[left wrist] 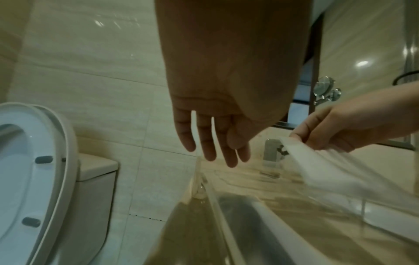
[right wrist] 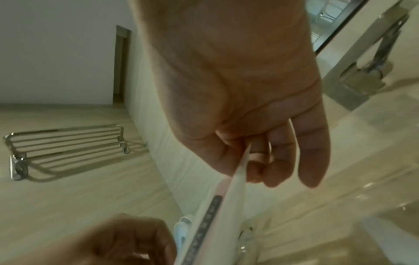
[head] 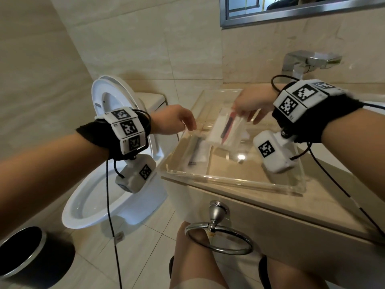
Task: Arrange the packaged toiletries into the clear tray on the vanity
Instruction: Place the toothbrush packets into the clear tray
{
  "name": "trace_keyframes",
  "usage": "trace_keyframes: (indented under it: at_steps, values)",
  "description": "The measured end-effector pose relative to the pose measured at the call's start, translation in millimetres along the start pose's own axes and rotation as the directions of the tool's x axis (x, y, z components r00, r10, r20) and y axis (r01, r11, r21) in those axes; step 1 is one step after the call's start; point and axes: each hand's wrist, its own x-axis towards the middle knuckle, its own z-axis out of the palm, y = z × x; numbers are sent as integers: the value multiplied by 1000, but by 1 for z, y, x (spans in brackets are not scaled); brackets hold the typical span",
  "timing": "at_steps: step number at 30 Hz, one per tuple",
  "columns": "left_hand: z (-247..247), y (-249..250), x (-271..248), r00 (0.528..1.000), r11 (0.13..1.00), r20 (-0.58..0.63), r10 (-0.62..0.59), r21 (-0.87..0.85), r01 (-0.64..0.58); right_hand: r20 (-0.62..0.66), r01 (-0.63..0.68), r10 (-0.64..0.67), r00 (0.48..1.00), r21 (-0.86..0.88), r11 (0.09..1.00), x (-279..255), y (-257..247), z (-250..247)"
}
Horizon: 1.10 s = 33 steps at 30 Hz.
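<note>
R hand (head: 253, 105) pinching top of clear plastic-wrapped toothbrush pack w/ white card + red-and-dark handle (head: 226, 128), held tilted above clear acrylic rectangular tray (head: 233, 181) on beige marble vanity top (head: 325, 205). L hand (head: 177, 122) relaxed, fingers straight, holding nothing, over tray's left rim. Second wrapped pack (head: 198, 152) lying flat inside tray, left side.

Dim, warm indoor light, with one bright ceiling-lamp glare spot on the vanity (head: 260, 197) top inside the clear tray (head: 229, 177). Strong wide-angle bending toward every frame edge. Both wrist views murky and greenish, with motion blur smearing the held toiletry packet (left wrist: 322, 166).
</note>
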Motion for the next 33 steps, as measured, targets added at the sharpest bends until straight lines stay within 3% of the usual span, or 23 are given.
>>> trace_keyframes:
  at_steps: [5, 12, 21, 26, 33]
  values:
    - [-4, -13, 3, 983, 976, -66, -171, -147, 160, 122, 57, -62, 991, 49, 997, 11, -24, 18]
    - [2, -23, -4, 971, 959, -1, -241, -153, 238, 235, 67, -58, 970, -33, 997, 19, -42, 41]
    - [0, -17, -5, 962, 953, -5, -271, -145, 268, 313, 114, -83, 946, -82, 990, 20, -48, 60]
    - [1, -10, -5, 963, 957, -32, -267, -127, 261, 327, 134, -121, 937, -18, 991, 18, -46, 53]
    - [3, 7, -6, 991, 992, -53, -123, -2, 123, 198, 92, -85, 977, -25, 995, 12, -28, 25]
